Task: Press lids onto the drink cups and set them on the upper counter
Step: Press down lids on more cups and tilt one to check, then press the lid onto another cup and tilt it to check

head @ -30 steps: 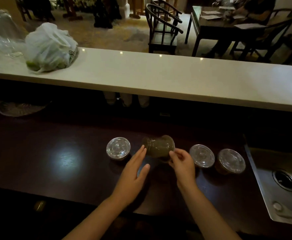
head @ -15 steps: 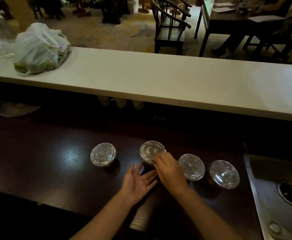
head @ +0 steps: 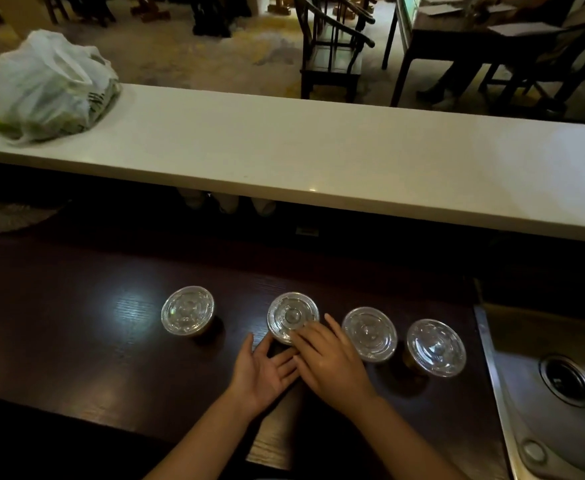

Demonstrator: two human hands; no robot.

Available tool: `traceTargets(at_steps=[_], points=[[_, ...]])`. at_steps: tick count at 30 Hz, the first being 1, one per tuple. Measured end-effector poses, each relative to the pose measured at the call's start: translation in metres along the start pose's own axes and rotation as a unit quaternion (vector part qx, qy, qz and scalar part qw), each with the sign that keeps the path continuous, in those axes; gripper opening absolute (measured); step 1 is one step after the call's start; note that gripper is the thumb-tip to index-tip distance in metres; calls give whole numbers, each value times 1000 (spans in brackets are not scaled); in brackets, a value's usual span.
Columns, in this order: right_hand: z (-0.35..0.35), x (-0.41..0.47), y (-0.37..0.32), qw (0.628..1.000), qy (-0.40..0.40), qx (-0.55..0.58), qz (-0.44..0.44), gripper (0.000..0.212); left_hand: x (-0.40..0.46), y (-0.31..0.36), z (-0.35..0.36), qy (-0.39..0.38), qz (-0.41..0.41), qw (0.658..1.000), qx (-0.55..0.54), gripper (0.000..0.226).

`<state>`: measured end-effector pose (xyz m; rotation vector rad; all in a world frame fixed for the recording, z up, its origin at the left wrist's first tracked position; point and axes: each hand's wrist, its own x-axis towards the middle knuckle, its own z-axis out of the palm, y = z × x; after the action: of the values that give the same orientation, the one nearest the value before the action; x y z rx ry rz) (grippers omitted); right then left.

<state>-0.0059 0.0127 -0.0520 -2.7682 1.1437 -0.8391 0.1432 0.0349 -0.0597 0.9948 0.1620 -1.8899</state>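
Several drink cups with clear plastic lids stand in a row on the dark lower counter (head: 76,348). The leftmost cup (head: 187,311) stands apart from the others. My right hand (head: 332,362) lays its spread fingers flat on the near edge of the second cup's lid (head: 289,313). My left hand (head: 266,370) is open, palm turned up and inward, its thumb beside that cup's lower left side. Two more lidded cups (head: 369,334) (head: 435,347) stand to the right of my right hand. The white upper counter (head: 318,150) runs across behind them.
A white plastic bag (head: 52,91) holding green fruit lies at the left end of the upper counter. A steel sink (head: 561,403) is set into the lower counter at the right. Chairs and a table stand beyond the counter.
A second ago my right hand held the second cup tilted on its side. It now stands upright with its lid on top, my right fingers on the lid and my left hand closer in.
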Motion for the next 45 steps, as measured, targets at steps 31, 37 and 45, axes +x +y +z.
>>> traceTargets(at_steps=[31,37,45], points=[[106,109,-116,969,-158,-20,189,64,-47,146,-98,115,308,439,837,60],[110,111,-123,964,-141,-72,212,55,-39,150,-104,82,313,435,840,72],[110,107,-135,955,-131,-108,245,57,-39,180,-104,-30,275,382,882,58]])
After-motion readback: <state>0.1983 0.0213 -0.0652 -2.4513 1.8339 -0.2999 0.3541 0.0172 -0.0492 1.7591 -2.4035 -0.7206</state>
